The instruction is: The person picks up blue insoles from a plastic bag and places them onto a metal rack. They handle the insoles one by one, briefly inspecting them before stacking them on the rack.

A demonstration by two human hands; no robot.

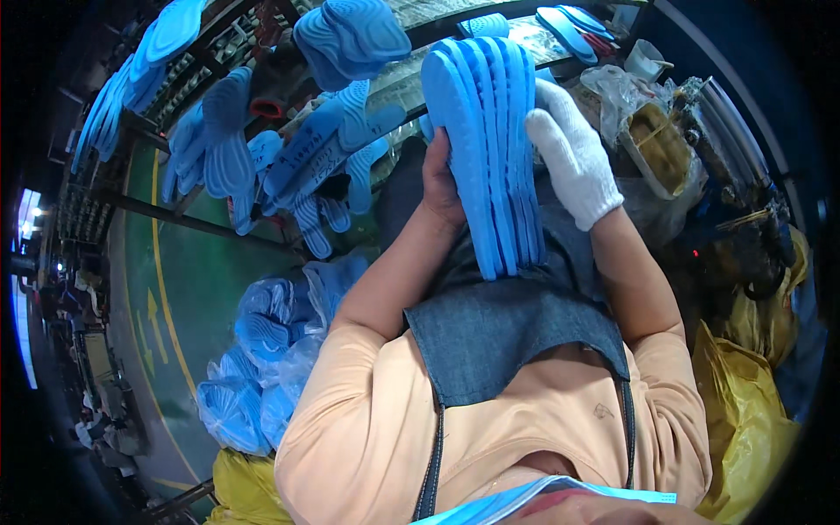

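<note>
Left of the insole stack (490, 153), the bare left hand (440, 188) clasps its near edge, fingers hidden behind. The stack stands on end on the denim apron (516, 332), long axis running up and away. Right of it, the gloved right hand (573, 157) presses flat against the stack's side, fingers together near the top.
</note>
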